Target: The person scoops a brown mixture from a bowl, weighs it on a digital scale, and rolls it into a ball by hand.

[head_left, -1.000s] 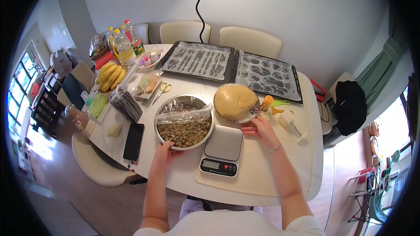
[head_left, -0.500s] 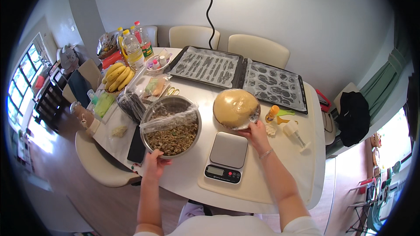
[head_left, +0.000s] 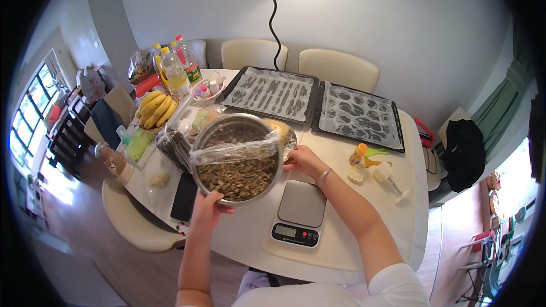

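In the head view I have the left grip (head_left: 212, 206) clamped on the near edge of a steel bowl (head_left: 274, 179) (thumb over the rim, fingers tucked beneath). The bowl is directly beyond that grip, tipped toward me, and I can't tell whether any of it rests on the desk (head_left: 233, 244). Brown chopped filling (head_left: 239, 181) shows in the part closest to the grip, with a crumpled band of clear film (head_left: 236, 152) across the bowl's middle. My right grip (head_left: 304, 162) is closed on the near edge of a wrapped bowl (head_left: 291, 141), which is just ahead and to the left of it, half hidden behind the steel bowl; its yellow dough (head_left: 277, 128) shows past the rim. A kitchen scale (head_left: 300, 210) lies on my side of the right grip. To the right of that grip stands a small orange-capped bottle (head_left: 358, 154). A black phone (head_left: 183, 199) lies left of the left grip, and bananas (head_left: 156, 110) sit farther out that way. Two dark baking trays (head_left: 400, 131), lined with patterned sheets, lie well beyond both grips
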The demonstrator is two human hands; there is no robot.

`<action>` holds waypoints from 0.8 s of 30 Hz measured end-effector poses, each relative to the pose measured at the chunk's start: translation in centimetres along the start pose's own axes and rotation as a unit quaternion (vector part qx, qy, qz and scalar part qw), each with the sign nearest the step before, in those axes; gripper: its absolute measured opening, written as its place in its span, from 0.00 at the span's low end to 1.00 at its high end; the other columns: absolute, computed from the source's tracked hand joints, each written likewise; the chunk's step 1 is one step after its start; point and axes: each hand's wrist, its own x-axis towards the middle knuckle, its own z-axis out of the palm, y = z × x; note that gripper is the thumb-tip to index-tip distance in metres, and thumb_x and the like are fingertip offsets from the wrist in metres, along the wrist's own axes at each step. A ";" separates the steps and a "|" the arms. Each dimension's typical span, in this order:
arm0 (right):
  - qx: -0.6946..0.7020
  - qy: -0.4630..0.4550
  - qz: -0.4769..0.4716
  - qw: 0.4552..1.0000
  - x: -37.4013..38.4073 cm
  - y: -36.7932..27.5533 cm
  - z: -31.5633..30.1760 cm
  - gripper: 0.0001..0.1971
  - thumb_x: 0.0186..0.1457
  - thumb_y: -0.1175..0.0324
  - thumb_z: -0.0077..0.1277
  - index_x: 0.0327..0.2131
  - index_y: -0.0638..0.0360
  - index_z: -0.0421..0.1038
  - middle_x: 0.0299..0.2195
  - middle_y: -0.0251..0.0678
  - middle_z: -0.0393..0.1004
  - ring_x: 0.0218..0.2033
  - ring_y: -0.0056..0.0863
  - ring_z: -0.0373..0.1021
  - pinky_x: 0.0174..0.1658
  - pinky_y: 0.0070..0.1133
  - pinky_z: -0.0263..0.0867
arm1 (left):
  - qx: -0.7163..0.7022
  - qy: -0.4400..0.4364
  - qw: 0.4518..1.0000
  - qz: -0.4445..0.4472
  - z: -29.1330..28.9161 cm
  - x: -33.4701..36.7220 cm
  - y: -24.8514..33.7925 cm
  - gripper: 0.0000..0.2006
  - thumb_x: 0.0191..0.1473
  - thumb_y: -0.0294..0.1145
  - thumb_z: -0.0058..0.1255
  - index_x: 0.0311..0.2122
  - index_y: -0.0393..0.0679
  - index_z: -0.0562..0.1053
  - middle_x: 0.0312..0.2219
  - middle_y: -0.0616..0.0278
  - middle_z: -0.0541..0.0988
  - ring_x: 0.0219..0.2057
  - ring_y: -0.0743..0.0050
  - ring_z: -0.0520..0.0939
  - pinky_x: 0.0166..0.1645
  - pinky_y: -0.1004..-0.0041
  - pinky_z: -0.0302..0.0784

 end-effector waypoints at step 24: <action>-0.090 0.177 -0.103 0.975 -18.7 -4.3 -6.9 0.14 0.56 0.71 0.50 0.43 0.65 0.60 0.38 0.46 0.73 0.32 0.36 0.77 0.32 0.29 0.78 | 0.024 -0.175 0.962 -0.207 16.0 10.2 -8.2 0.22 0.52 0.22 0.42 0.53 0.38 0.59 0.38 0.50 0.76 0.31 0.60 0.83 0.30 0.71 0.85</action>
